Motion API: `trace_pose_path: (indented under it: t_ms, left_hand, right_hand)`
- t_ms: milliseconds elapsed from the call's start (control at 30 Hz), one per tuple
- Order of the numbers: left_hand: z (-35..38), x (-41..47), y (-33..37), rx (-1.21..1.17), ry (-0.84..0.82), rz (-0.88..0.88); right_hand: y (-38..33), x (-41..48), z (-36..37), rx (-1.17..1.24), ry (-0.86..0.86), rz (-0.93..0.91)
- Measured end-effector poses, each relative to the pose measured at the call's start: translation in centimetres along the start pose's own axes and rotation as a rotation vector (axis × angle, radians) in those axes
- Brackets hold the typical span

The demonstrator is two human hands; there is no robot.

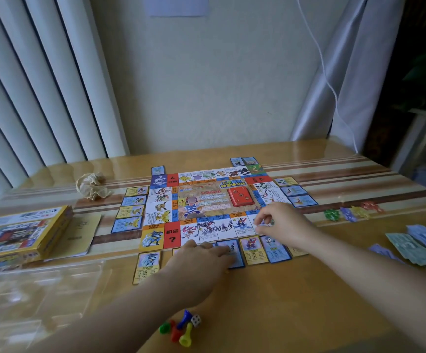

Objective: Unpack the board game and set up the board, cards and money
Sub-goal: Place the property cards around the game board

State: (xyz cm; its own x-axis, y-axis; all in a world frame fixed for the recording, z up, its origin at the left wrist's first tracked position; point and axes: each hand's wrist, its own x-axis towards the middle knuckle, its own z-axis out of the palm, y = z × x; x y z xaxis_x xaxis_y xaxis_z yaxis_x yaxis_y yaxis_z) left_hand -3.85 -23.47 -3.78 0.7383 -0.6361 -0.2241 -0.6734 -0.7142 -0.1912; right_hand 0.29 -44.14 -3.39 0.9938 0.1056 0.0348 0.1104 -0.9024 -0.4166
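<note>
The game board [207, 205] lies flat in the middle of the wooden table [296, 289], with a red card stack [240, 197] on its centre. Property cards ring the board, such as a yellow one [147, 266] at the near left. My left hand [201, 261] lies flat on the cards along the board's near edge, its fingers touching a blue card [233, 253]. My right hand [280, 222] hovers over the board's near right corner and pinches a small card or piece that I cannot make out. Paper money [416, 245] is stacked at the right.
The yellow game box [20, 233] and a booklet [79, 238] sit at the left, with clear plastic wrap [36, 289] in front. A crumpled paper ball [92, 186] lies behind. Coloured pawns and a die [181, 327] rest near me. Small coloured pieces [352, 212] lie at the right.
</note>
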Motion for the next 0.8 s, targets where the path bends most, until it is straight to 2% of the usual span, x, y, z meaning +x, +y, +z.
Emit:
trace_pose_path:
  t_ms: [100, 233, 367, 600, 800]
  left_hand:
    - [-0.4, 0.5, 0.3, -0.015, 0.054, 0.007]
    - [-0.8, 1.7, 1.6, -0.042, 0.093, 0.062]
    - [-0.6, 2.4, 2.6, -0.07, 0.078, 0.104]
    - [-0.6, 2.5, 3.2, -0.088, 0.003, 0.107]
    - [-0.4, 2.6, 3.1, -0.099, 0.013, 0.099]
  right_hand:
    - [0.7, -0.6, -1.4, -0.134, -0.034, -0.048]
    - [0.8, -3.4, -1.3, -0.376, -0.283, -0.135]
    - [0.9, -6.5, -0.1, -0.507, -0.465, -0.068]
    - [1.7, -7.3, 0.8, -0.468, -0.482, -0.008]
    - [1.5, -7.2, 0.8, -0.465, -0.485, 0.005]
